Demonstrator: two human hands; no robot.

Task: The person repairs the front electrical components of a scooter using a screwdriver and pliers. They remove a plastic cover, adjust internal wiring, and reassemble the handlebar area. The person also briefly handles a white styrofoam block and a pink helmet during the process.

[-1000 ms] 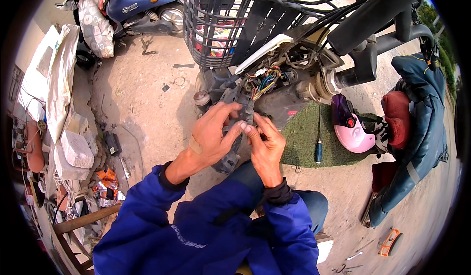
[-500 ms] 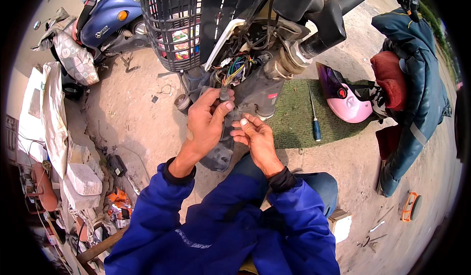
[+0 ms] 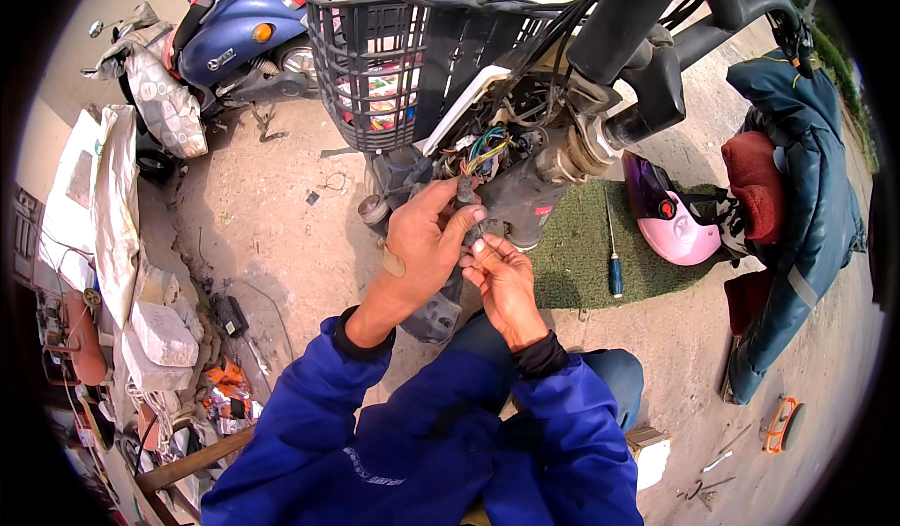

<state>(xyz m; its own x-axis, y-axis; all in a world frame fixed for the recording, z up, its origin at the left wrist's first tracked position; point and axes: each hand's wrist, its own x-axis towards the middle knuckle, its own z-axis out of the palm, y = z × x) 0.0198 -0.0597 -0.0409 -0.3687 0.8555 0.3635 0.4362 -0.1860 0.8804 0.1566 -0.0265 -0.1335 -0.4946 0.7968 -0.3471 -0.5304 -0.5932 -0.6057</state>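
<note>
Colored wires spill from the opened front of a scooter, beside its thick steering column. Below them hangs a small dark, grimy wire connector, which my left hand pinches between thumb and fingers. My right hand is closed too, its thumb and index fingertip pressed together at the connector's lower end. What exactly lies between the right fingertips is mostly hidden. The two thumbs nearly touch.
A black basket and handlebar crowd the space above. On a green mat lie a screwdriver and a pink helmet. Rubble and white blocks line the left; a blue scooter stands behind.
My right hand has come up against the left, closing the gap between their fingertips. The whole view has shifted, so the scooter appears farther right and lower.
</note>
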